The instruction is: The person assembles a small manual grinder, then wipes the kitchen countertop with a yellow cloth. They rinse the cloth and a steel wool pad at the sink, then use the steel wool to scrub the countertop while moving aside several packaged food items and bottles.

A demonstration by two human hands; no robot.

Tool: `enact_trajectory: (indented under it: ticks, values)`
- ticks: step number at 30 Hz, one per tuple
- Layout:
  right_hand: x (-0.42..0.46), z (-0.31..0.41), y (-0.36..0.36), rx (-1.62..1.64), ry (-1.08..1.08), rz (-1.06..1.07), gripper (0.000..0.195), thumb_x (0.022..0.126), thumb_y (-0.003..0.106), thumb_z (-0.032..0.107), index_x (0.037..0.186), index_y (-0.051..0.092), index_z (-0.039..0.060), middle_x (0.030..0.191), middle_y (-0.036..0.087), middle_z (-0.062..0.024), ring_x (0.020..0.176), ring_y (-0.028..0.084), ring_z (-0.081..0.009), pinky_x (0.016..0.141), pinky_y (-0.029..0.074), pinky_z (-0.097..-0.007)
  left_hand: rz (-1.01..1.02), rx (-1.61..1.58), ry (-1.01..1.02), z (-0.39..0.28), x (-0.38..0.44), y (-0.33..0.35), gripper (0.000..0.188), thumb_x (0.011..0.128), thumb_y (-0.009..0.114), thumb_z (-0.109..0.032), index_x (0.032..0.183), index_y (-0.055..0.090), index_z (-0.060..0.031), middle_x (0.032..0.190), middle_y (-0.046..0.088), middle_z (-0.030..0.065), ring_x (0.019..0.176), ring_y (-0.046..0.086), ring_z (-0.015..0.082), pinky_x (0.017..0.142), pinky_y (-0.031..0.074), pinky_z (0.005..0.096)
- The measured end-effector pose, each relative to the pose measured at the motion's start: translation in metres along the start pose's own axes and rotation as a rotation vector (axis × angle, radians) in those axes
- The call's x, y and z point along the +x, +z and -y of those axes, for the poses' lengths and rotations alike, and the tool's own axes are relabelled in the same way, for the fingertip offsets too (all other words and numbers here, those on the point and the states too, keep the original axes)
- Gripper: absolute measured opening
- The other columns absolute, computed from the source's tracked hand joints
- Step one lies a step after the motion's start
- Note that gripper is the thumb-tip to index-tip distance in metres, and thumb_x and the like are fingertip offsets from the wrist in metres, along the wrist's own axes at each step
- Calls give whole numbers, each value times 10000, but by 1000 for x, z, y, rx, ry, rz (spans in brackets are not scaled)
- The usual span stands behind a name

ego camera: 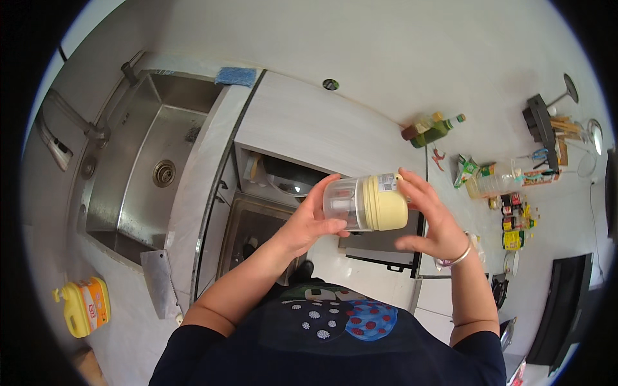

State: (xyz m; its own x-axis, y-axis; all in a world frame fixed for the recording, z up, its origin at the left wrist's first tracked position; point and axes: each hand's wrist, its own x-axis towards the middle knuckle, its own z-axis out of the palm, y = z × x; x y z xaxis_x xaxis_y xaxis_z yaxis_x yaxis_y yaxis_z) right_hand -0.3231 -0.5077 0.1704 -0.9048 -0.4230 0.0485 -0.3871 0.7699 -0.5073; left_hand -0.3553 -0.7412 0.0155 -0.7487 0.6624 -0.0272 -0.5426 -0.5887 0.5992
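A small food chopper [365,203] with a clear plastic cup [344,205] and a pale yellow lid [388,205] is held up in front of my body. Its cup points left and its lid right; inside the cup a pale upright part shows through. My left hand [314,217] grips the cup from the left, thumb across its near side. My right hand [429,217], wearing a bracelet, is spread around the lid's end, thumb apart from it. Whether its fingertips touch the lid I cannot tell. A sticker with a printed code [386,183] is on the lid.
On the left is a steel sink [145,159] with a pull-out faucet [58,144]. A cleaver [159,284] lies beside a yellow jug [87,307]. A blue cloth [235,76] rests by the sink. Bottles [437,132], red-handled scissors [438,158] and several condiments [512,222] stand right.
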Motion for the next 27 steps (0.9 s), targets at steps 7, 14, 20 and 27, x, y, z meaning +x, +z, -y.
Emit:
enact_trajectory:
  ticks: [7,14,20,27]
  values:
    - [-86,-40,-18,291,529,-75,703,916,515,509,1426,402,38,1004,656,-87,707,637,-152,592,500,-261,109,235,79,62,26,49,951,748,752,-55,1501,183,-174,1408,351,102,1229,469,254,856,545,418]
    - [-195,-72,-59,103,101,-152,930,678,832,391,1442,383,109,1451,398,-149,1201,530,-291,847,519,-372,193,10,-131,135,48,116,942,773,739,-75,1507,163,-202,1452,307,129,1187,519,295,858,541,397]
    - [-250,-95,-63,57,424,-428,579,860,619,445,1256,550,29,971,671,-149,734,655,-269,649,508,-377,260,150,-196,175,73,172,985,750,778,-125,1506,150,-190,1423,335,104,1216,485,268,855,549,408]
    - [-281,-117,-116,-108,573,-272,651,858,576,562,1259,561,49,939,699,-142,765,680,-302,696,526,-374,315,-11,-355,214,119,184,940,773,776,-195,1499,179,-198,1403,392,62,1168,541,251,841,563,395]
